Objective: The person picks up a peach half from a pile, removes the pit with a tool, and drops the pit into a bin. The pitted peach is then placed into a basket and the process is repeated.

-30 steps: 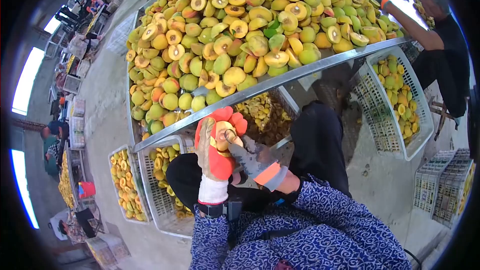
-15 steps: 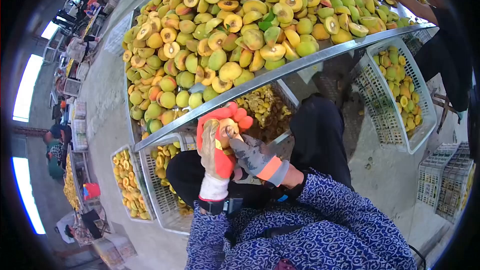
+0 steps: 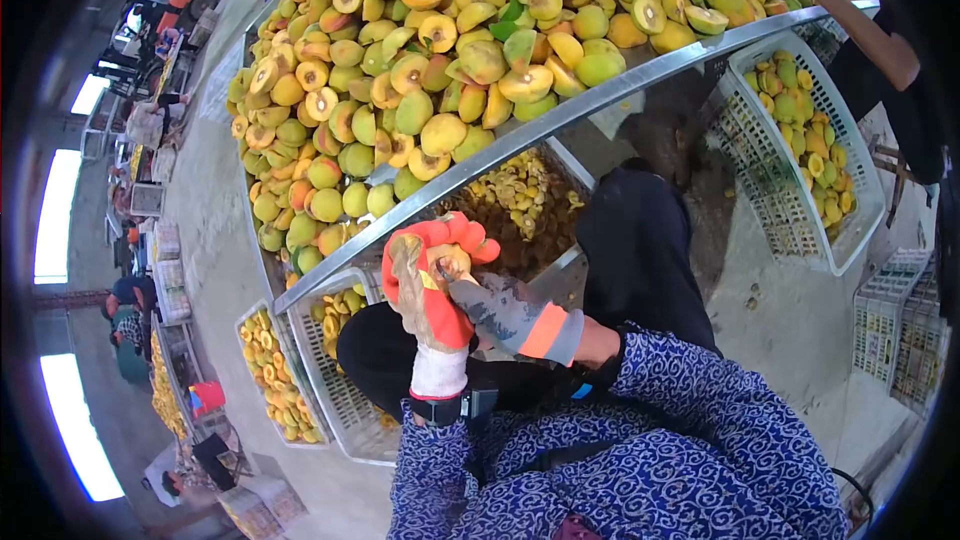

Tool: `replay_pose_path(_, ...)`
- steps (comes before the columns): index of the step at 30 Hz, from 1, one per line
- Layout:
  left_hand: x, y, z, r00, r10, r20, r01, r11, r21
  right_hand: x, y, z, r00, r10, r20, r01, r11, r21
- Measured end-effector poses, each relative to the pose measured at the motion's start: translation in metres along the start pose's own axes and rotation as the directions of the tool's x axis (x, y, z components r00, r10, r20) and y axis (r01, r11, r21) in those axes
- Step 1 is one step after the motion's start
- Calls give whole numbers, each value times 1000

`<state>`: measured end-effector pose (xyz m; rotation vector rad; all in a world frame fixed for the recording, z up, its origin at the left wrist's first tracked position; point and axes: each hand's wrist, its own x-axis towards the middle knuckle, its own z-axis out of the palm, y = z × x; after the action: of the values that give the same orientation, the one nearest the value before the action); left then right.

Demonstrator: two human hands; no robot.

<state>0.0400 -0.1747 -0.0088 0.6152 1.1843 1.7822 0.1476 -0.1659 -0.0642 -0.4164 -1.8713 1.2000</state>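
My left hand, in a red-orange glove with a dirty tan patch, is closed around a peach half with its cut side up. My right hand, in a dark grey glove with an orange band, is closed against that fruit, thumb and fingers at its cut face. Whatever it grips there is too small and covered to make out. Just beyond both hands, a metal-edged table bears a large heap of peach halves, yellow, green and blushed red.
Below the table edge is a container of wet scraps. Crates of peach halves stand at left, beside my knee, and at right. Stacked crates sit far right. Another person's arm reaches over the heap.
The view has shifted slightly. Both hands stay together on the peach half, my right thumb now further over its cut face. The other person's arm at right has moved over the heap.
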Motion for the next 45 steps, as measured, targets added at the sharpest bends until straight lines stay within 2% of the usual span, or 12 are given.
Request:
replay_pose_path(2,1,5,2,999,-38,-3,38,997,-65,6,-5,-3,963,261,63,-268,924,271)
replay_pose_path(5,1,9,3,999,-34,19,35,996,-79,12,-17,-4,685,609,401,-692,370,620)
replay_pose_path(9,-3,6,2,996,80,42,-82,996,34,10,-27,7,872,487,44,-394,648,652)
replay_pose_path(13,-2,-1,2,986,140,94,-147,987,67,13,-45,-12,772,609,183,-548,491,677)
replay_pose_path(17,1,1,-4,970,169,172,-193,972,132,-5,-8,0,986,153,60,-164,945,283)
replay_pose_path(23,4,12,9,997,-10,73,6,998,61,20,-42,-21,811,554,189,-567,664,488)
replay_pose_path(25,4,13,13,998,-45,33,43,997,70,5,-13,-4,988,146,51,-149,987,58)
replay_pose_path(28,5,6,9,995,59,74,-68,991,118,11,-25,-3,856,507,94,-465,678,569)
replay_pose_path(34,7,0,8,977,165,135,-186,970,154,22,-34,-27,793,544,273,-584,552,596)
replay_pose_path(37,13,1,5,962,201,187,-230,961,150,23,-30,-15,869,488,81,-417,636,649)
replay_pose_path(42,21,7,9,902,281,326,-388,859,335,16,-6,-3,993,47,-111,-18,969,247)
replay_pose_path(45,22,15,18,902,280,330,-378,881,284,17,-9,-13,997,63,53,-73,973,217)
